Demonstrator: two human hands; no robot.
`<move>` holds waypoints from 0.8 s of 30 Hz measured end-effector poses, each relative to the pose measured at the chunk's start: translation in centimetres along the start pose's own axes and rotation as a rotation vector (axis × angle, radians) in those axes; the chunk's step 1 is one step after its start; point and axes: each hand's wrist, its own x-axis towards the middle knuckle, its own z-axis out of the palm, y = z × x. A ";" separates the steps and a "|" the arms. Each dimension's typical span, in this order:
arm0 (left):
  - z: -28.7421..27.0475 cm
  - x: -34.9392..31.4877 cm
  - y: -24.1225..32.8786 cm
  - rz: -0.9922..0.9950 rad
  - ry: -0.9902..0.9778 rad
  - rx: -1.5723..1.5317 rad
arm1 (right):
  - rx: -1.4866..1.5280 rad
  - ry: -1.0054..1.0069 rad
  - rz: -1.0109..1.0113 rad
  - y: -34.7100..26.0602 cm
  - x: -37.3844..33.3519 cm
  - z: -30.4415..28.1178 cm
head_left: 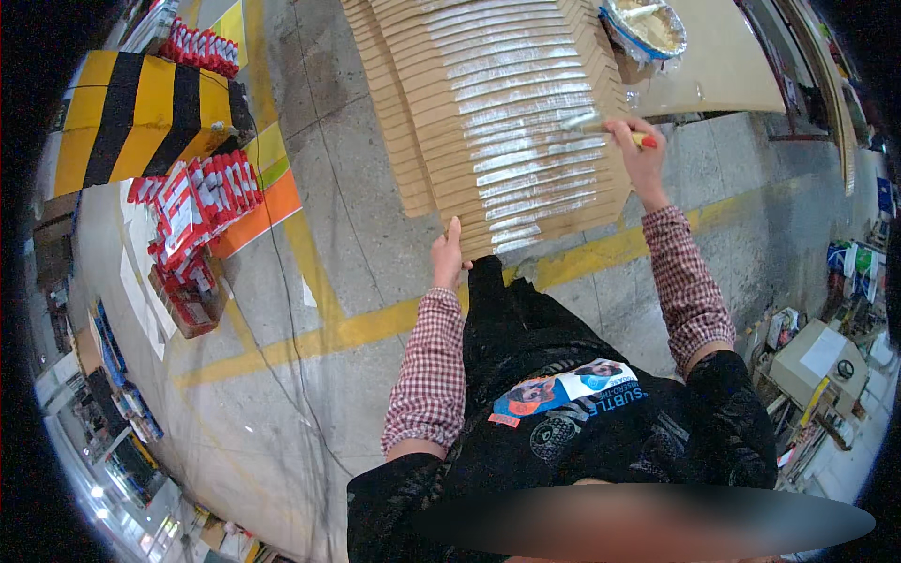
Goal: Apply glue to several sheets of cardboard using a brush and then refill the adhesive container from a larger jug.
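In front of me lies a fanned stack of brown cardboard sheets (441,141), each overlapping the one beyond it. A wet white coating (535,141) runs in a band across their exposed edges. My right hand (644,159) grips a brush (587,123) with a red-ended handle, its bristles over the right part of the white band. At the near left corner of the stack, my left hand (450,255) pinches the nearest sheet, thumb on top and fingers partly hidden beneath. Beyond my right hand sits a bowl (682,39) of cream-coloured paste, with a pale stick-like tool in it.
A flat board (723,80) lies under the bowl. On the left stand a yellow-and-black striped block (122,117) and bundles of red-and-white packets (188,211). A thin cable (282,249) crosses the floor. A beige machine (817,361) stands at the right.
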 end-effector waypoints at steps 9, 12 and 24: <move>-0.7 -0.6 0.1 -0.016 0.029 -0.029 | 0.081 -0.132 0.114 -0.6 -12.4 -4.5; -0.5 -0.5 0.5 -0.038 0.040 0.020 | 0.131 0.027 0.061 -2.8 -7.9 -2.7; -0.5 -1.1 1.0 -0.052 0.025 -0.023 | 0.133 -0.071 0.136 -1.2 -14.9 -5.4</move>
